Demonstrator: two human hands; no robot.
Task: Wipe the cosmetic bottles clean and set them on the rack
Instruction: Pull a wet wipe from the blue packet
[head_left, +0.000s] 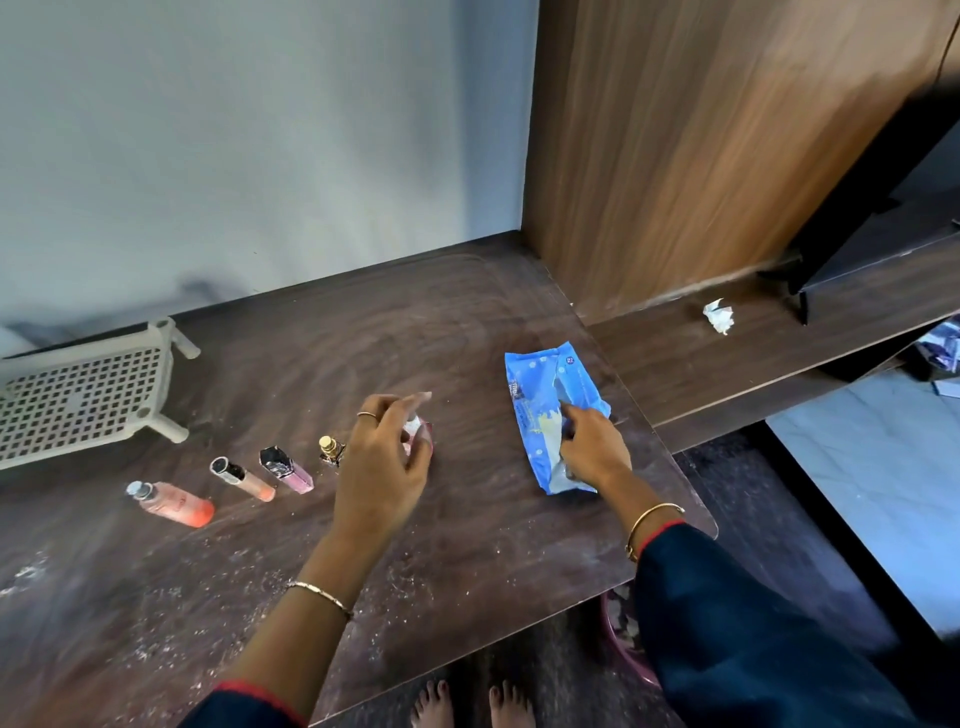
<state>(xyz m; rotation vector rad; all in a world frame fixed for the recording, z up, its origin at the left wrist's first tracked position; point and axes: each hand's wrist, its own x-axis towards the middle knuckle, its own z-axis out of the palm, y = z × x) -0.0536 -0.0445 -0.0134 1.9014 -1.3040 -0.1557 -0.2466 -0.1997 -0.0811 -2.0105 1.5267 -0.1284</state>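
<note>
Several cosmetic bottles lie in a row on the dark wooden table (467, 312): an orange bottle (174, 503), a peach tube (242, 478), a pink tube (287, 470) and a small gold-capped bottle (331, 450). My left hand (382, 462) hovers over a small pink bottle with a white cap (415, 431), fingers curled around it. Further right, my right hand (592, 449) pinches the opening of a blue wet-wipe pack (545, 410). The beige perforated rack (83, 389) stands at the far left against the wall.
A crumpled white tissue (719, 316) lies on the lower wooden shelf at the right. A brown cabinet side (701, 130) rises behind the table. White dust speckles the table's front. My bare feet (472, 704) show below the table edge.
</note>
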